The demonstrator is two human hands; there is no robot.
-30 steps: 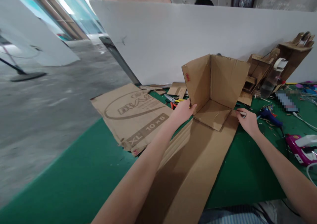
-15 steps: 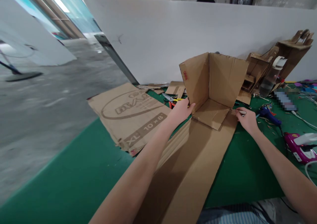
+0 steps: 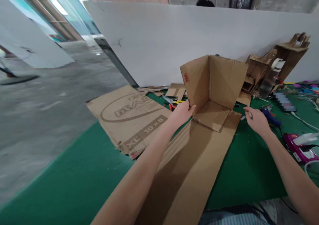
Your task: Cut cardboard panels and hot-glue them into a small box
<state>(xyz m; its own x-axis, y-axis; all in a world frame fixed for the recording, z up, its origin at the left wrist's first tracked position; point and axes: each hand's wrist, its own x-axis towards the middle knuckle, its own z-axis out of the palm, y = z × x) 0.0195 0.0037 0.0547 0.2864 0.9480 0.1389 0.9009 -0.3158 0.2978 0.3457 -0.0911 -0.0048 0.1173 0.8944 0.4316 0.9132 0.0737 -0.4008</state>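
Note:
An open cardboard corner piece, made of two upright panels and a base flap, stands on a long flat cardboard sheet. My left hand is closed on the lower left edge of the corner piece, thumb toward its inside. To the right of the sheet, my right hand is closed around a slim, pale pen-like tool, most of it hidden by the fingers. The tool's pale end points at the sheet's right edge, just apart from it.
A printed cardboard sheet lies at left, with scissors behind it. On the right are a blue glue gun, a magenta power strip, a phone, a water bottle and wooden structures. A white partition stands behind.
My right hand has moved right, away from the cardboard's edge, with the pen-like tool still in it. My left hand keeps its hold on the corner piece.

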